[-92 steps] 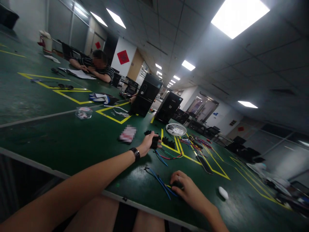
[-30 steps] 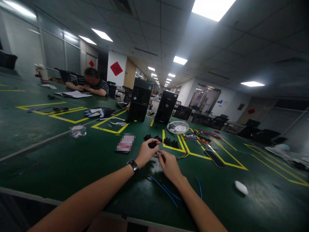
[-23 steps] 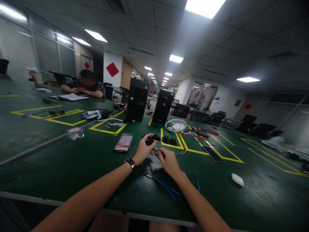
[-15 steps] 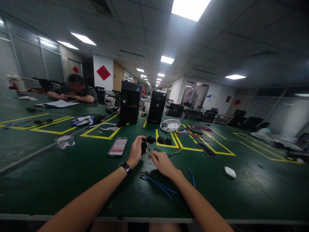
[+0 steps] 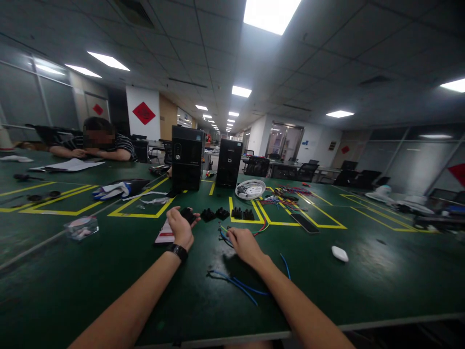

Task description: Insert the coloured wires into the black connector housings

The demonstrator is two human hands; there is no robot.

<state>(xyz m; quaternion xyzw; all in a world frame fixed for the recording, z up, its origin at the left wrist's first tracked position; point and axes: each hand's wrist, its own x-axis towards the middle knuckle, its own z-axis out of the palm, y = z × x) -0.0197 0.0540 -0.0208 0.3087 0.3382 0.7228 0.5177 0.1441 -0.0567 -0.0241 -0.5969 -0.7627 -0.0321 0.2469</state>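
My left hand (image 5: 180, 229) is closed around a small black plastic part (image 5: 188, 215), held over a phone (image 5: 165, 234) lying on the table. My right hand (image 5: 245, 246) pinches a bundle of thin wires (image 5: 224, 234), blue and green ones among them, whose dark tips point left. A gap separates the two hands. Just beyond them stand similar black parts, a pair outside the tape (image 5: 208, 214) and more at a yellow tape frame (image 5: 242, 214). Loose blue wires (image 5: 238, 283) lie on the green table below my right hand.
Two black computer towers (image 5: 187, 160) (image 5: 228, 164) stand at the back. Right of them are a white basket (image 5: 250, 190), a heap of coloured wires (image 5: 285, 201) and a dark flat slab (image 5: 304, 223). A white case (image 5: 339, 254) lies right. Across the table a person (image 5: 98, 143) leans on their arms.
My left hand has moved left with the black part, away from my right hand. The wires stay in my right hand, their tips now free of the part. The view has swung slightly right.
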